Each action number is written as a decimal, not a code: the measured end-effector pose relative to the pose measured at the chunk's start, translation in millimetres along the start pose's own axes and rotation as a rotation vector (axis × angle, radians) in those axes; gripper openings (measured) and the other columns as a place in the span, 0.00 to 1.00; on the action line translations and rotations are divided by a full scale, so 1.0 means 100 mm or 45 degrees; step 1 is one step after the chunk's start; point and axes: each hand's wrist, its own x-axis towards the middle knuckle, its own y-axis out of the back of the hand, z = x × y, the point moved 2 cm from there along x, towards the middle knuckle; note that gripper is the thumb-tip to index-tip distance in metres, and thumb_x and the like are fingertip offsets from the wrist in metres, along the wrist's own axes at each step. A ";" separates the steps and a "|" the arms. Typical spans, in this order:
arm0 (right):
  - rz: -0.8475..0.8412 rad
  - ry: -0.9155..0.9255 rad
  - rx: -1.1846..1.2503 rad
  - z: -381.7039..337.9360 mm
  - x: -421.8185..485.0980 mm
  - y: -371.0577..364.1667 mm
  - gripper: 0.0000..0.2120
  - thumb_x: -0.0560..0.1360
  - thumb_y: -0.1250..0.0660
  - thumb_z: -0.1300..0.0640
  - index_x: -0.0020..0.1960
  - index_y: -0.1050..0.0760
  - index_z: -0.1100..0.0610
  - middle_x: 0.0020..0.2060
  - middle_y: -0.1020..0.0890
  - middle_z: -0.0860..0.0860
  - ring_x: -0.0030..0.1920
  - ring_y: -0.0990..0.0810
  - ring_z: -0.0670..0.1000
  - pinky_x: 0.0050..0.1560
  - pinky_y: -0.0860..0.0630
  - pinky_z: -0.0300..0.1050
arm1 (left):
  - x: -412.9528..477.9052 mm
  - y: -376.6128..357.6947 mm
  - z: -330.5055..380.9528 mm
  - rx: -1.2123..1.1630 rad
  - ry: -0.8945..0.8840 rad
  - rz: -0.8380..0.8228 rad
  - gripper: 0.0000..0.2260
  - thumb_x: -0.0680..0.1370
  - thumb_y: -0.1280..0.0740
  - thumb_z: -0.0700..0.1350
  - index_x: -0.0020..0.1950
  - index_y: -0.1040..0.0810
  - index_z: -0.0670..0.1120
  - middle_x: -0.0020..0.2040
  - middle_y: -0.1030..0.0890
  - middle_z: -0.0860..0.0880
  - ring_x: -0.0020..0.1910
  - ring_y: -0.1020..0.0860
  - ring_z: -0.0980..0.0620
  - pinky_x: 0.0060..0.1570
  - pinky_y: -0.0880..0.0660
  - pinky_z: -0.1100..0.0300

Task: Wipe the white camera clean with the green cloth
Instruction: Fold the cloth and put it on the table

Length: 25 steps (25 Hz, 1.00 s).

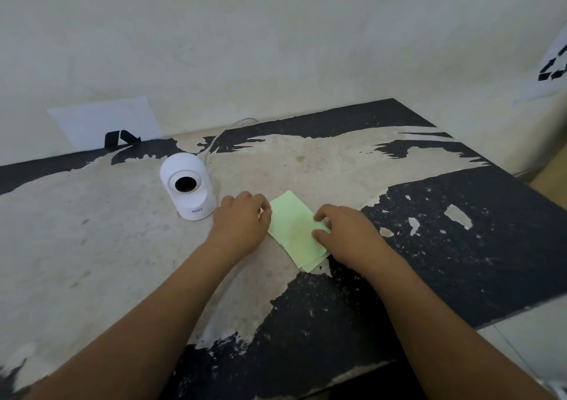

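Note:
The white camera (188,186) stands upright on the worn table, its dark round lens facing me, a white cable running from its back toward the wall. To its right the green cloth (293,226) lies flat and folded on the tabletop. My left hand (242,221) rests knuckles up between camera and cloth, its curled fingers touching the cloth's left edge. My right hand (343,230) lies on the cloth's right edge, with thumb and fingertips pinching at that edge. The cloth is still flat on the table.
The table (460,246) has peeling black paint over a pale surface and its right edge drops off close by. A white paper sheet (104,121) leans on the wall behind the camera. Another printed sheet (552,68) hangs at the far right.

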 end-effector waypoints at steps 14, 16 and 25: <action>-0.036 0.035 -0.326 -0.12 0.57 -0.17 0.22 0.75 0.42 0.40 0.68 0.33 0.41 0.67 0.33 0.53 0.64 0.35 0.59 0.62 0.40 0.58 | -0.01 -0.14 -0.14 0.166 -0.041 -0.120 0.25 0.74 0.41 0.63 0.68 0.32 0.55 0.73 0.34 0.50 0.71 0.41 0.43 0.69 0.47 0.43; -0.139 0.052 -0.338 -0.07 0.61 -0.19 0.22 0.76 0.44 0.39 0.69 0.36 0.38 0.73 0.39 0.51 0.69 0.41 0.60 0.68 0.46 0.60 | 0.00 -0.14 -0.17 0.191 -0.046 -0.193 0.28 0.72 0.42 0.66 0.69 0.34 0.57 0.74 0.37 0.50 0.73 0.44 0.43 0.71 0.50 0.41; -0.247 0.192 -0.381 -0.06 0.53 -0.22 0.30 0.72 0.44 0.32 0.72 0.47 0.34 0.78 0.53 0.46 0.76 0.56 0.59 0.71 0.64 0.65 | -0.08 -0.13 -0.25 0.136 -0.175 -0.231 0.31 0.73 0.44 0.66 0.74 0.44 0.58 0.77 0.43 0.50 0.74 0.48 0.43 0.71 0.52 0.40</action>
